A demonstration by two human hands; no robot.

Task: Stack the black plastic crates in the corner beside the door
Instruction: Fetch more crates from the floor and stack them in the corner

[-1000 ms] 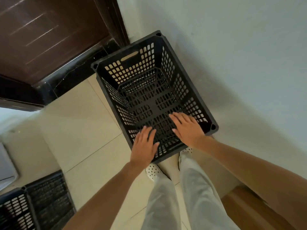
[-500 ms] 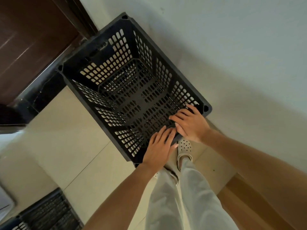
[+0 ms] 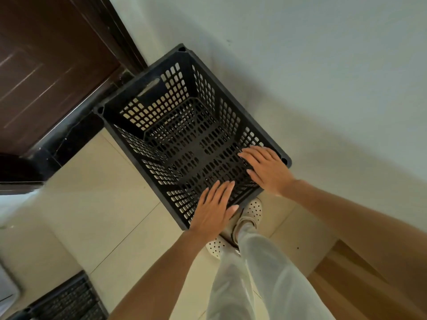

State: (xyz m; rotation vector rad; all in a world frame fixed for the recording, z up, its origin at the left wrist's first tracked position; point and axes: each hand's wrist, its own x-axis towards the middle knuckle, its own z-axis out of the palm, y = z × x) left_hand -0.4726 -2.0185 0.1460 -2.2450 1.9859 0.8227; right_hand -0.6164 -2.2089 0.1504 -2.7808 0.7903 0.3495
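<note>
In the corner, both hands point(image 3: 215, 210) (fingers flat) over the crate point(image 3: 184, 135).

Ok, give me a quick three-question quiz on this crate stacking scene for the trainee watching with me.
1. True or false: the crate in the corner beside the door is empty.
2. Where is the other crate? A) on the floor at the lower left of the view B) inside the corner crate C) leaning on the door
3. Fill in: the ___ hand is the one nearer the wall.
Key: 1 true. 2 A. 3 right: the right hand lies closer to the wall than the left hand, both with straight fingers over the near rim.
</note>
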